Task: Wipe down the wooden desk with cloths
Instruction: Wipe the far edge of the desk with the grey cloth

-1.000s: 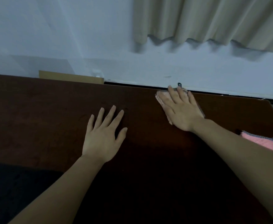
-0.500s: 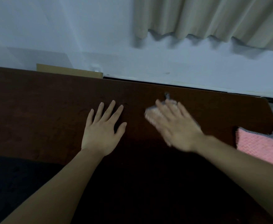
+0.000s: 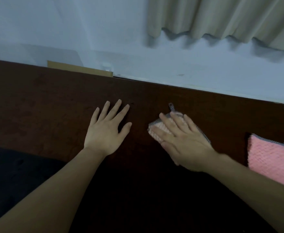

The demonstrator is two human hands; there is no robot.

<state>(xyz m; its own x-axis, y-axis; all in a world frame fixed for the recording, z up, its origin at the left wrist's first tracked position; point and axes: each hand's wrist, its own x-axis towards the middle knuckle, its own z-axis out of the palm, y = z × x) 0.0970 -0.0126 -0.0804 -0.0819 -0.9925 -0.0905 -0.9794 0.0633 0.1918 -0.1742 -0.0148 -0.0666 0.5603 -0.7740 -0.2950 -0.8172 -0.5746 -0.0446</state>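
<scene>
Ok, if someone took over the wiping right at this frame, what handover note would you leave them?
Left hand: flat on the desk, fingers spread, holding nothing.
Right hand: fingers straight, pressing a pink cloth onto the desk mid-width.
Spare cloth: lying at the desk's right edge, untouched.
Done: cannot tell from the surface which parts are wiped.
Left: carry on wiping; near edge and left side look a sensible next stretch.

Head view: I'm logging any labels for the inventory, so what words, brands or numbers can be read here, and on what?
None can be read: the cloth under the right hand, the spare cloth, the desk, the cardboard and the curtain show no print.
</scene>
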